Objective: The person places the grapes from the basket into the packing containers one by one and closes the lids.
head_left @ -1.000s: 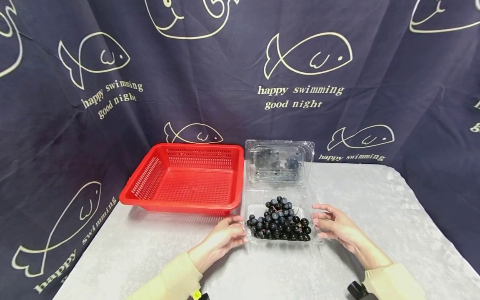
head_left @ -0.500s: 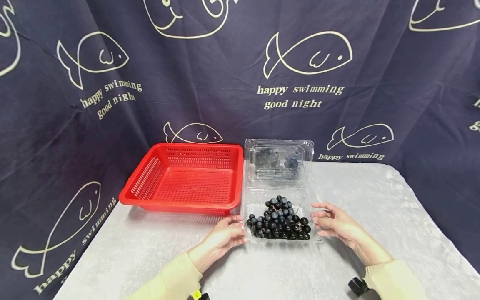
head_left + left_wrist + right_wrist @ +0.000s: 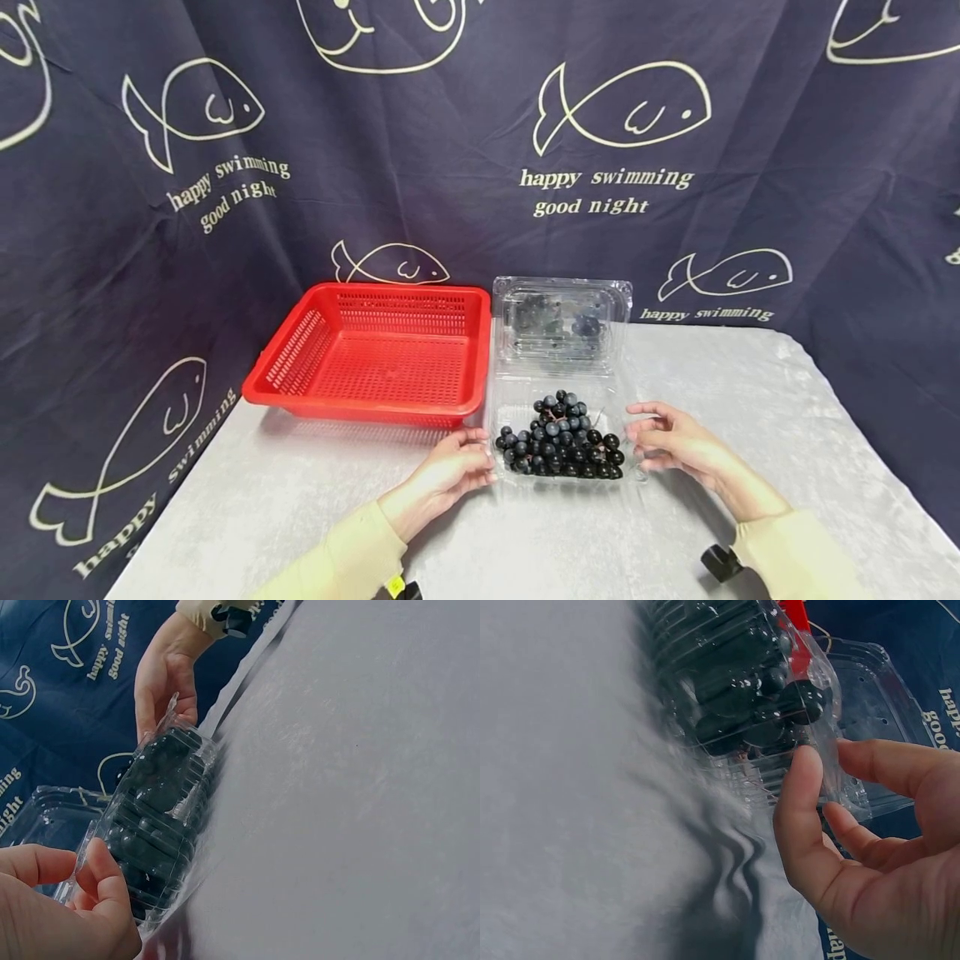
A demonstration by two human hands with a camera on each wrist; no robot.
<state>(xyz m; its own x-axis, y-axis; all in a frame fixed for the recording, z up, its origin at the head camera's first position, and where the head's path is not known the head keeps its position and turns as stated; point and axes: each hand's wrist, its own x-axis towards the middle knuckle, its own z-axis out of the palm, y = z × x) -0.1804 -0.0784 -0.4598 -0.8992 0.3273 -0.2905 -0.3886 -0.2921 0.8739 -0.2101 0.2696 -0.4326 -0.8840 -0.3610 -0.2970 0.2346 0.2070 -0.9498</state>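
Note:
A clear plastic clamshell container (image 3: 557, 371) stands on the table with its lid raised at the back. Dark grapes (image 3: 558, 446), a bunch with some stem showing, fill its front tray. At the tray's left side my left hand (image 3: 442, 471) pinches the rim; the left wrist view shows thumb and forefinger (image 3: 101, 874) on either side of the plastic edge. My right hand (image 3: 686, 450) pinches the opposite rim, its thumb (image 3: 802, 802) outside and fingertips over the edge in the right wrist view. Dark shapes show through the lid (image 3: 561, 325).
Left of the container, almost touching it, is a red plastic basket (image 3: 375, 362) with slotted walls and nothing inside. A pale cloth covers the table (image 3: 555, 542). Behind hangs a dark blue curtain (image 3: 450, 167) with fish drawings and lettering.
The head view has shifted very slightly. Both hands stay at the container's sides, the right fingers moving only a little, and the grapes keep their place.

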